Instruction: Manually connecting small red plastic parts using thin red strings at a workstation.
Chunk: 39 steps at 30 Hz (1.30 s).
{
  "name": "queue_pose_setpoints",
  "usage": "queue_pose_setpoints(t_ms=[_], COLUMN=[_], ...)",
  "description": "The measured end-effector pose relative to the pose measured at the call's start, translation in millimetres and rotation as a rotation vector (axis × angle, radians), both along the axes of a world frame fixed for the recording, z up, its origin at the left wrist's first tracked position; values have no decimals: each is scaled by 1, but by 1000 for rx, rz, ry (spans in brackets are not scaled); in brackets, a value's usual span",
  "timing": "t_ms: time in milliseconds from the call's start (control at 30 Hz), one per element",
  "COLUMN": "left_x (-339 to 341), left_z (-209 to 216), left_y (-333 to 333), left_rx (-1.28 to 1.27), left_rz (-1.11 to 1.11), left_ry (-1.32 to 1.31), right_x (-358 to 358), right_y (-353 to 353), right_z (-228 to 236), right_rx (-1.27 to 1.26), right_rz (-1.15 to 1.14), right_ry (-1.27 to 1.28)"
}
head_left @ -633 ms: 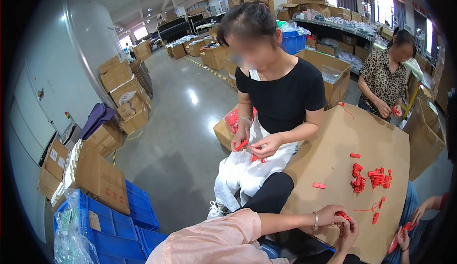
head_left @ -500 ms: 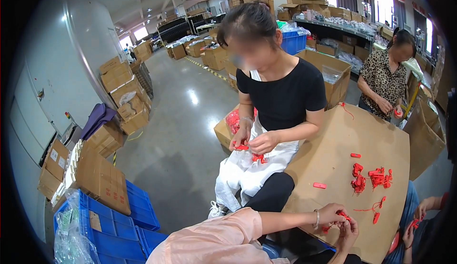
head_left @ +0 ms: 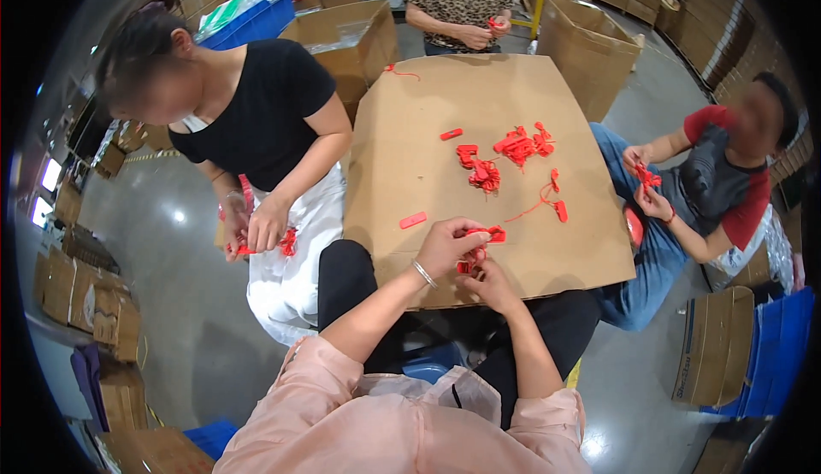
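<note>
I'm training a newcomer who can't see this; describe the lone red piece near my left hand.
On the big cardboard sheet, look just left of your left hand. A small red oblong lies there, flat. Unlike the tangled red heap, it shows no cord, and it is nearer you than the other lone piece.

Loose pale pink shirt (head_left: 385,431), black trousers (head_left: 346,270), slim silvery bangle (head_left: 423,274)

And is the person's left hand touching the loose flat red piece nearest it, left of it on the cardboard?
Apart: the head view shows a strip of bare cardboard between the left hand and the loose red piece.
</note>
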<state>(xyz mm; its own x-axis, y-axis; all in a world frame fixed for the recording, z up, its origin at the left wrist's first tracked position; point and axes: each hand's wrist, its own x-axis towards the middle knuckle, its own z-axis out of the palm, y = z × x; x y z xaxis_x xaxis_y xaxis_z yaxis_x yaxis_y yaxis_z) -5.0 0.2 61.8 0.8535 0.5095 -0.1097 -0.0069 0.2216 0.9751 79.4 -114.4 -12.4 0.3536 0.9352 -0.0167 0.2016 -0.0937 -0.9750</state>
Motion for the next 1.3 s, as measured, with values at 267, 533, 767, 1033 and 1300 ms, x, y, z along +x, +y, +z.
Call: queue_pose_setpoints(t_ms=[267,533,767,1033,1300], left_x=[-22,-39,-42,-39,-38], left_z=[9,-10,-36,-41,-51], left_y=[25,34,26,19,21], left_rx=[113,223,478,610,407], left_rz=[-42,-415,-518,-449,-400], left_ry=[55,341,364,408,334], right_x=[3,22,21,7,7], right_y=[-7,-14,-15,-10,-9], right_z=[-3,26,22,11,-2], right_rx=[-139,-2,-60,114,76], right_rz=[52,-42,-77,-149,-146], right_ry=[316,759,729,683,612])
